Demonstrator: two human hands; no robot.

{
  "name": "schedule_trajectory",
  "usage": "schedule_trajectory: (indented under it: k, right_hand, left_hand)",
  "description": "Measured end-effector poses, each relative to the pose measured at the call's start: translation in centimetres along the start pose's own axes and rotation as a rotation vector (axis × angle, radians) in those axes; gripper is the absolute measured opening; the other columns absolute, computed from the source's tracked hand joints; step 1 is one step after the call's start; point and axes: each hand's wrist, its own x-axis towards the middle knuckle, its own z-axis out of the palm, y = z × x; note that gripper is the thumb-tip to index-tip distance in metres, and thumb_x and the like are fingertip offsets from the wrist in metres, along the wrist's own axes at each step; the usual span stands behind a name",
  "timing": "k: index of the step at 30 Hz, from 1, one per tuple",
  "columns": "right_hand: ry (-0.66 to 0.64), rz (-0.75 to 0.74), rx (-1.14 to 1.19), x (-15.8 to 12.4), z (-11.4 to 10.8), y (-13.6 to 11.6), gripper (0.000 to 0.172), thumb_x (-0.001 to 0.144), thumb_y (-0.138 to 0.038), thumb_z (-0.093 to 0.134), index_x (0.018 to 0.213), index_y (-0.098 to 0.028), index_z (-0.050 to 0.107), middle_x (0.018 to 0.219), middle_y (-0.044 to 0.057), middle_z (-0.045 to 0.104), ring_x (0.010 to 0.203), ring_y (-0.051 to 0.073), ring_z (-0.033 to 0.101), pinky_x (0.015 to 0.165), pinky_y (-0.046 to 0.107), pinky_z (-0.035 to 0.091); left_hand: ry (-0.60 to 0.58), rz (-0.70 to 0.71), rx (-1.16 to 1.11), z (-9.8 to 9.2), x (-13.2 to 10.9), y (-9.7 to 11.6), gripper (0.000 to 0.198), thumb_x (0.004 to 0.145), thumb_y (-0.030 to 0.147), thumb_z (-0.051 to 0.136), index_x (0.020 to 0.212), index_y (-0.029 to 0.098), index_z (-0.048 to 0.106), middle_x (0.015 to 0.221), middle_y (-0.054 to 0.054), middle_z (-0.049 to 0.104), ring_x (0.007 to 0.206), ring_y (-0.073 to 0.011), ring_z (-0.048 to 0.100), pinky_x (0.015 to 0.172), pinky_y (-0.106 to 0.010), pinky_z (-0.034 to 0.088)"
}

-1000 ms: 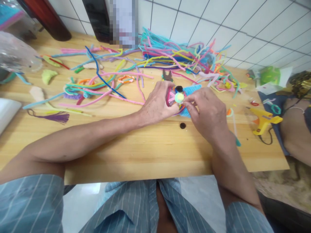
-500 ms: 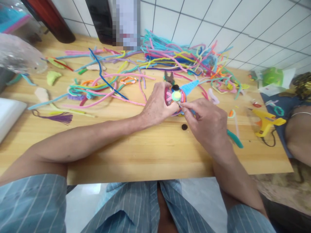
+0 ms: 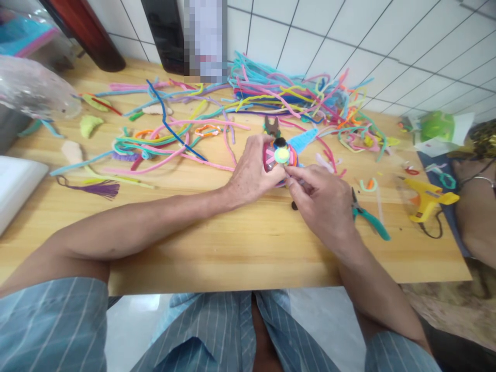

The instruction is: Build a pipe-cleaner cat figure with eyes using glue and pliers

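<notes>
My left hand (image 3: 250,170) is closed around a colourful pipe-cleaner craft (image 3: 273,155), with pink and orange bands showing. A pale yellow-green disc (image 3: 282,155) and a black disc (image 3: 279,143) sit on its upper side. A light-blue pointed piece (image 3: 304,140) sticks out behind it; whether it is attached is hard to see. At the craft's near edge, beside my left thumb, the fingertips of my right hand (image 3: 321,199) are pinched together. Whatever they grip is too small to make out. Another black disc (image 3: 294,205) lies on the table, partly covered by my right hand.
Pipe cleaners (image 3: 279,88) lie heaped at the back, with more loose ones (image 3: 166,134) at left. Teal-handled pliers (image 3: 372,221) and a yellow glue gun (image 3: 428,199) rest at right. A purple tassel (image 3: 95,188) lies at left. Another person's arm (image 3: 476,212) shows at far right.
My right hand has shifted slightly left and down, still pinching at the craft's edge. More of the teal-handled pliers now shows, while the loose black disc is more covered. The view has shifted slightly.
</notes>
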Motion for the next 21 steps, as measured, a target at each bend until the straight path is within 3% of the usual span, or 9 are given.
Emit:
schedule_trajectory:
  k: [14, 21]
  right_hand:
    - [-0.042, 0.053, -0.124, 0.1, -1.1, -0.8, 0.025, 0.101, -0.029, 0.066, 0.117, -0.028, 0.085, 0.088, 0.004, 0.086, 0.069, 0.020, 0.075, 0.068, 0.033, 0.052]
    - [0.033, 0.117, -0.143, 0.5, -0.4, -0.6, 0.015, 0.097, -0.032, 0.073, 0.104, -0.027, 0.085, 0.078, 0.002, 0.083, 0.068, 0.019, 0.074, 0.067, 0.031, 0.050]
  left_hand:
    - [0.024, 0.041, 0.025, 0.0, -0.3, 0.4, 0.057, 0.087, 0.029, 0.069, 0.139, 0.020, 0.045, 0.135, -0.014, 0.062, 0.129, -0.0289, 0.063, 0.113, -0.046, 0.052]
    - [0.014, 0.038, 0.033, -0.1, -0.4, 0.6, 0.055, 0.089, 0.031, 0.069, 0.137, 0.018, 0.046, 0.136, -0.017, 0.062, 0.131, -0.0314, 0.062, 0.115, -0.048, 0.052]
